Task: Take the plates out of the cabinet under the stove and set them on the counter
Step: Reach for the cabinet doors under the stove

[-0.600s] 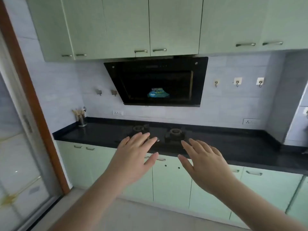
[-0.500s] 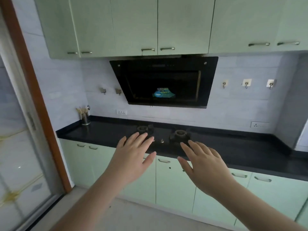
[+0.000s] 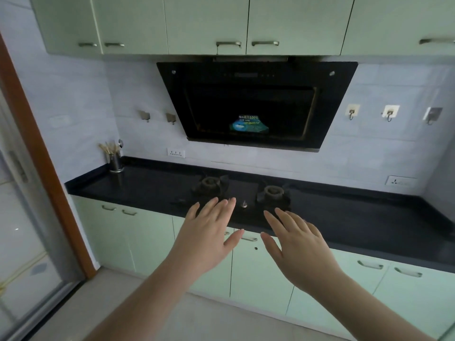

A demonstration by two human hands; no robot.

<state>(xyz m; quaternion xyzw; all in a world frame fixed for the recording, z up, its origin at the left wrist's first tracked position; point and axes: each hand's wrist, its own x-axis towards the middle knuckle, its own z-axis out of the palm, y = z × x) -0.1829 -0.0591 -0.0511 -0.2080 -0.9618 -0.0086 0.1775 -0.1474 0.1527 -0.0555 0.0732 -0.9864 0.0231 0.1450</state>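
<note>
At the far left of the frame a glass door stands in a brown frame. Right of it, at left centre, a metal cup of sticks sits on the back corner of the black bench, below a white socket on the tiled wall. Pale green wall cupboards run along the top of the frame, and a black hood hangs under them at upper centre. Below the hood the stove is set into the bench, with two burners side by side. The left hand is raised in mid-air at lower centre, palm forward, fingers straight and spread, holding nothing. The right hand is just beside it, likewise flat and empty; the two do not touch. Behind the hands, the cabinet under the stove has its pale green doors closed, so the plates inside cannot be seen. Three hooks are on the wall at the upper right.
</note>
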